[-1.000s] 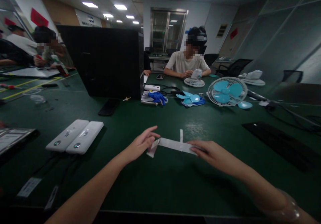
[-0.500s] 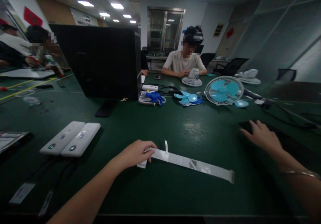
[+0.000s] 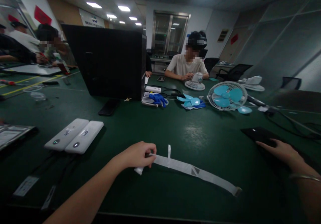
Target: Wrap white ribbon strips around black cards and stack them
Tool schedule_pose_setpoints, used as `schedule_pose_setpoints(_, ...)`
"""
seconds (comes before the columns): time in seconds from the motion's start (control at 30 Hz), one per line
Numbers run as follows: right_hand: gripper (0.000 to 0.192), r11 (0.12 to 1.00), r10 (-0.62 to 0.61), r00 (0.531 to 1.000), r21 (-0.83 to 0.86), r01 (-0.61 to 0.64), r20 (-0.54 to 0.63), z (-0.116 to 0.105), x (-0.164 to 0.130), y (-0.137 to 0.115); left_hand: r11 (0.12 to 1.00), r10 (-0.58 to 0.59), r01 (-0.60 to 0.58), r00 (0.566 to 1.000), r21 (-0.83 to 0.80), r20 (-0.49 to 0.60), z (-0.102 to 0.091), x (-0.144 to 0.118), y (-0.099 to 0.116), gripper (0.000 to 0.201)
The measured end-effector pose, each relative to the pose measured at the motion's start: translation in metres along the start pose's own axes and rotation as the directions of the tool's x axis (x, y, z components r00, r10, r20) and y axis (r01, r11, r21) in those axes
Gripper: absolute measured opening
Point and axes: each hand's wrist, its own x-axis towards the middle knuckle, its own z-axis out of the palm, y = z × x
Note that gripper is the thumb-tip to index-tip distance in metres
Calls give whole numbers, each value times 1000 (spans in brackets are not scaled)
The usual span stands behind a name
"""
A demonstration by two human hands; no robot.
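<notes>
My left hand [image 3: 140,154] pinches a white flat ribbon cable [image 3: 183,166] near its left end. A short folded end of the cable pokes out below my fingers, and a narrow white strip stands up from it. To the right the cable runs slightly bowed, ending in a connector [image 3: 237,192]. Over at the right, my right hand [image 3: 286,152] is at a flat black panel [image 3: 260,132], thumb stretched out and apart from the fingers. Part of those fingers is dark and hard to make out; I see nothing held in them.
Two white power banks [image 3: 85,137] with cables lie at left. A black computer case [image 3: 107,63] stands behind a phone [image 3: 108,107]. Farther back are blue gloves [image 3: 157,99], blue fan blades [image 3: 188,100] and a fan grille [image 3: 227,96]. A person [image 3: 188,63] sits opposite.
My right hand has come back toward me along the black panel, its fingers less spread. The ribbon cable's right end has dipped nearer me, while my left hand keeps its pinch. The view has shifted slightly.
</notes>
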Motion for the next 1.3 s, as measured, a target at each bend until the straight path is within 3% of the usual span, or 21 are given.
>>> schedule_pose_setpoints(0.13,90,990,-140,990,3,140,-5,4,-19,-40,999,30,-30,999,14,-19,1,0,-1,16)
schedule_pose_setpoints(0.23,87,927,-375,927,8,375,-2,20,-44,-86,999,49,-49,999,16,-12,2,0,-1,15)
schedule_pose_setpoints(0.33,84,790,-612,790,48,611,15,35,-81,-136,999,44,-44,999,7,-1,2,-1,0,15)
schedule_pose_setpoints(0.47,78,562,-827,560,103,821,47,48,-142,-197,996,17,-9,995,-83,96,1,-1,-2,17)
schedule_pose_setpoints(0.6,79,361,-933,355,140,922,63,55,-202,-242,977,-6,59,969,-206,249,0,0,-7,17)
schedule_pose_setpoints(0.7,79,220,-974,208,168,961,89,59,-237,-262,971,-32,94,963,-222,267,-1,0,-9,17)
schedule_pose_setpoints(0.77,79,158,-984,138,186,970,115,58,-251,-269,970,-44,105,963,-221,265,-2,0,-10,17)
schedule_pose_setpoints(0.83,77,146,-982,114,217,965,152,55,-257,-272,970,-50,111,962,-217,269,-4,-1,-10,16)
schedule_pose_setpoints(0.93,68,188,-973,134,309,932,187,41,-258,-269,968,-49,109,964,-224,260,-5,0,-10,17)
schedule_pose_setpoints(1.0,60,202,-975,150,376,904,163,28,-258,-264,966,-47,97,978,-241,205,-5,2,-11,20)
schedule_pose_setpoints(1.07,61,180,-981,135,404,897,138,17,-262,-256,965,-53,78,993,-251,107,-5,5,-12,24)
schedule_pose_setpoints(1.17,72,144,-982,94,326,934,164,9,-269,-245,959,-80,74,997,-273,-12,-4,9,-13,28)
schedule_pose_setpoints(1.3,47,58,-992,44,119,991,117,22,-270,-236,954,-115,93,991,-285,-62,-1,11,-10,33)
